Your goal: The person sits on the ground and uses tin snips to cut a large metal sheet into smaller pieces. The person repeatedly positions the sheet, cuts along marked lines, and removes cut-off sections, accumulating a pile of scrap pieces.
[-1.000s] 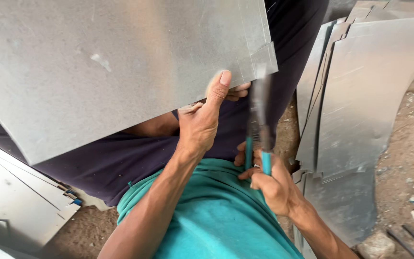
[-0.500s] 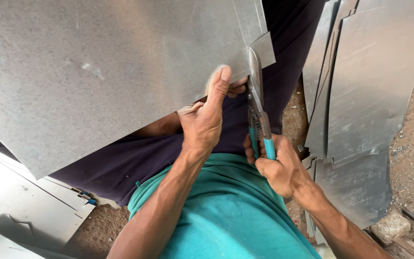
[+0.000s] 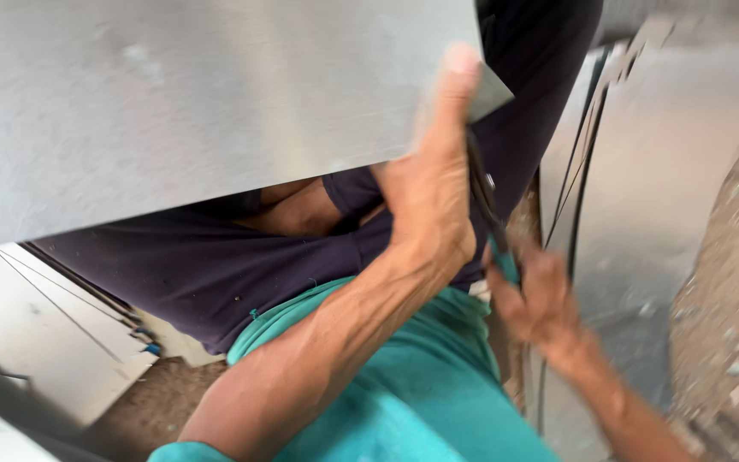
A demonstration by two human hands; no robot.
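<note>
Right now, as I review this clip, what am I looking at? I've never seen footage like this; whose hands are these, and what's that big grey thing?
The camera sits on a person's head and looks down at their own body and two bare hands; there is no machine. The left hand pinches the edge of a large grey metal sheet, thumb on top. The right hand has its grip closed on snips with teal handles, blades up at the sheet's edge. More cut sheets lean at the right, and others lie lower left, on dirt ground. The picture is motion-blurred.

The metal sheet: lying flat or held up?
Held up: the metal sheet hangs over the lap, left hand gripping its edge.
</note>
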